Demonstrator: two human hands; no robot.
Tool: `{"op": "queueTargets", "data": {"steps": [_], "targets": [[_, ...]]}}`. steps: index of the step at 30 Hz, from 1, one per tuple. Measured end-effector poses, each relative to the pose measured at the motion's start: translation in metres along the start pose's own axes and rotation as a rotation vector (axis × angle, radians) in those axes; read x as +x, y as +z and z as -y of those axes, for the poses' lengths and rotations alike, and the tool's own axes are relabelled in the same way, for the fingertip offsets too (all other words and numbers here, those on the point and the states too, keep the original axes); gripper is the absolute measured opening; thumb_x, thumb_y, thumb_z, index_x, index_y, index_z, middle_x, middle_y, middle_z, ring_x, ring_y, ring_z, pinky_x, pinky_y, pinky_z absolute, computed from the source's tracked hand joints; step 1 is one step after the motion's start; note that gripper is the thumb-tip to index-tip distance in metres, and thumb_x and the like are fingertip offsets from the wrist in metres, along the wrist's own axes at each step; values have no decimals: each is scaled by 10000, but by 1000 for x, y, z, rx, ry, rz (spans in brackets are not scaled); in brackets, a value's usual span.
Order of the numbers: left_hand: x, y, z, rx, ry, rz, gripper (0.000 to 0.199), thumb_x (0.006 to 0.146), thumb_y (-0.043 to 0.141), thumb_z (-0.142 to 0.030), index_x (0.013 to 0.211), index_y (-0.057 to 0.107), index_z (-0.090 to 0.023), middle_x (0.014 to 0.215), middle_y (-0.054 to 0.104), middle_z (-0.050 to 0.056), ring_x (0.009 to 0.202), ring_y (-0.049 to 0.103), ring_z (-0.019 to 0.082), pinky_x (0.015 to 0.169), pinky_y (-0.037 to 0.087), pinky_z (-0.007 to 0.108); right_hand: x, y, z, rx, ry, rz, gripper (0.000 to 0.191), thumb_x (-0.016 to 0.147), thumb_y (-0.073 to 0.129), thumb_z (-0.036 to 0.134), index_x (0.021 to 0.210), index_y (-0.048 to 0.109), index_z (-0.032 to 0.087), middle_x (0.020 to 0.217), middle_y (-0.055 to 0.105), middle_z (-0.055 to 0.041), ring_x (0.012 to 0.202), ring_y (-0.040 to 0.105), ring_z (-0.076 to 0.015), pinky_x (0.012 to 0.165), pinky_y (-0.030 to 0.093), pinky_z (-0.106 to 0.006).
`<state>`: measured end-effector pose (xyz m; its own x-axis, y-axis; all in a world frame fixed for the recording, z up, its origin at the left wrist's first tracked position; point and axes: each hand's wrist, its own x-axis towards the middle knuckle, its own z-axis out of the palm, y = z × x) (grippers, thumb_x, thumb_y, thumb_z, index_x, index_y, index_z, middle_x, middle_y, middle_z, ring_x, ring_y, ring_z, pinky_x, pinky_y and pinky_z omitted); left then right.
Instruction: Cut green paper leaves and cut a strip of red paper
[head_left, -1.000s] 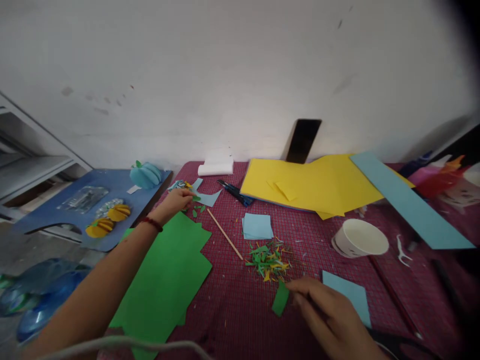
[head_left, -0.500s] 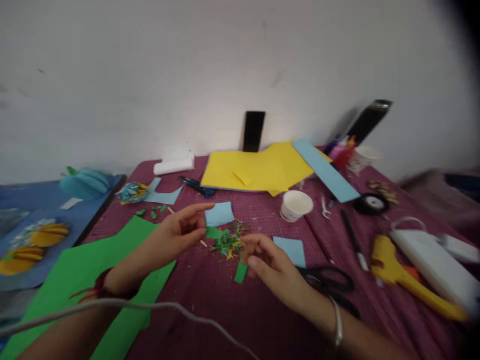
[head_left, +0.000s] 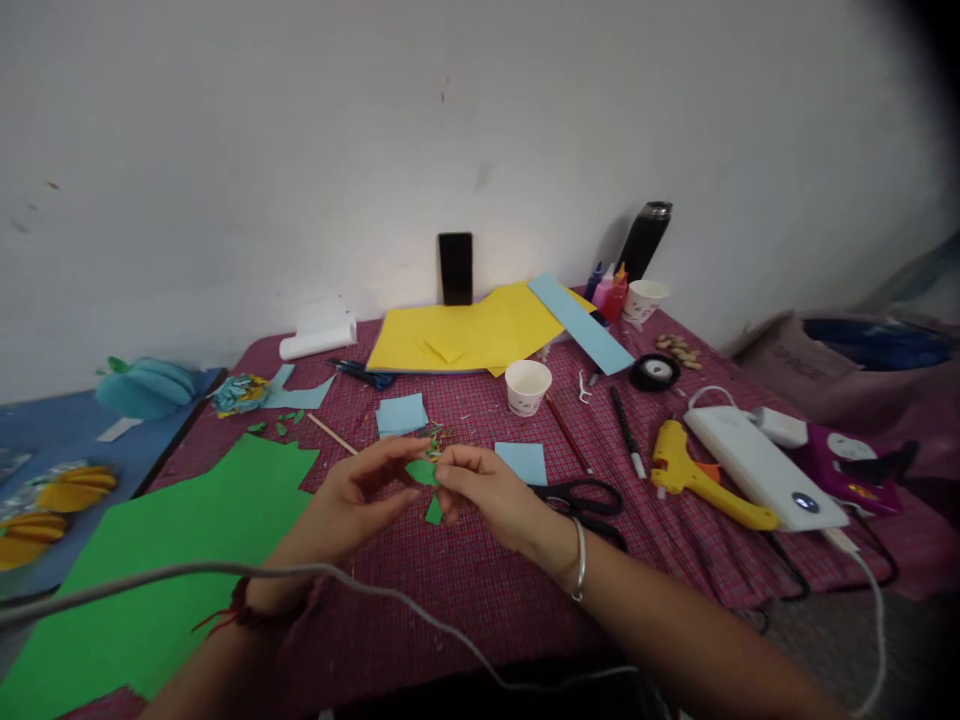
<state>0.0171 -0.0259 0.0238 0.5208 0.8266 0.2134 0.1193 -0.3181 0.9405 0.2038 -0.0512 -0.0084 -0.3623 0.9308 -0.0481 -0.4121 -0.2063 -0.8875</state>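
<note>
The right hand pinches a green paper piece beside the left hand, whose grip I cannot tell. Scraps behind are mostly hidden; a paper cup (its bottom unseen) stands beyond.

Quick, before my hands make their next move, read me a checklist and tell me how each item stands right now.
1. Green piece in the right hand's grip: ok, pinched at its edge.
2. Left hand gripping it too: cannot tell.
3. Green strip lying free on the cloth: cannot tell, it shows just below the right fingers.
4. Scissors fully in sight: not ok, partly hidden by the right hand.
5. Nearest paper cup upright: ok.
6. Cable out of the view: not ok, it crosses the lower part.
</note>
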Motion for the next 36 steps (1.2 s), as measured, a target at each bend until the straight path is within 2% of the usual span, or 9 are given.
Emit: {"op": "queueTargets", "data": {"steps": [6, 10, 19, 22, 25, 28, 30, 32, 36], "targets": [[4, 9, 12, -164, -14, -107, 375, 678, 798, -186, 1034, 733, -285, 941, 725, 33, 898, 658, 172, 817, 530, 282, 2, -1, 0, -15, 3, 1, 246, 762, 675, 358, 661, 535, 182, 546, 574, 52, 470, 513, -71, 504, 417, -208], [3, 8, 29, -294, -43, -157, 228, 673, 814, -271, 895, 765, -272, 924, 704, 29, 906, 635, 168, 825, 503, 271, 2, -4, 0, -54, -27, 34, 247, 760, 688, 371, 683, 554, 178, 553, 574, 56, 487, 521, -73, 525, 433, -211], [1, 12, 34, -457, -31, -120, 165, 681, 808, -344, 828, 772, -281, 840, 668, 23, 804, 606, 152, 731, 496, 268, 2, -3, -2, -41, 25, 50, 180, 794, 640, 301, 693, 568, 171, 560, 574, 55, 497, 509, -72, 522, 425, -210], [-2, 10, 34, -372, 3, -48, 315, 669, 820, -297, 977, 755, -306, 903, 685, 27, 861, 614, 159, 748, 497, 258, 3, -4, -4, 8, 72, 54, 122, 801, 597, 236, 702, 568, 170, 554, 574, 53, 487, 508, -71, 514, 427, -201], [-4, 10, 33, -183, 95, 6, 415, 710, 773, -155, 1082, 720, -330, 960, 680, 29, 917, 615, 162, 802, 493, 271, 4, -6, -7, 77, 143, 65, 98, 804, 576, 215, 718, 566, 169, 548, 578, 51, 463, 509, -71, 491, 433, -194], [-6, 12, 29, 0, 220, -25, 348, 738, 723, -88, 1008, 744, -307, 911, 674, 27, 869, 618, 155, 774, 493, 275, 5, -9, -11, 101, 196, 85, 96, 801, 574, 210, 716, 554, 170, 549, 576, 50, 452, 509, -72, 473, 438, -191], [-6, 13, 27, 72, 242, -70, 281, 741, 716, -79, 919, 759, -292, 863, 678, 19, 810, 620, 143, 723, 491, 265, 5, -9, -11, 92, 204, 93, 118, 818, 568, 238, 723, 547, 172, 554, 571, 47, 456, 509, -72, 472, 441, -192], [-7, 15, 27, 76, 226, -138, 231, 747, 716, -87, 860, 761, -284, 833, 681, 8, 777, 618, 131, 698, 487, 255, 5, -9, -10, 41, 130, 74, 147, 859, 546, 301, 780, 550, 177, 581, 577, 42, 476, 520, -77, 487, 446, -200], [-8, 16, 31, -32, 175, -254, 166, 757, 722, -124, 827, 754, -272, 818, 680, 1, 762, 607, 126, 683, 483, 253, 2, -5, -4, -133, -170, 53, 164, 856, 581, 313, 975, 531, 210, 719, 578, 41, 584, 544, -93, 565, 459, -228]]}}
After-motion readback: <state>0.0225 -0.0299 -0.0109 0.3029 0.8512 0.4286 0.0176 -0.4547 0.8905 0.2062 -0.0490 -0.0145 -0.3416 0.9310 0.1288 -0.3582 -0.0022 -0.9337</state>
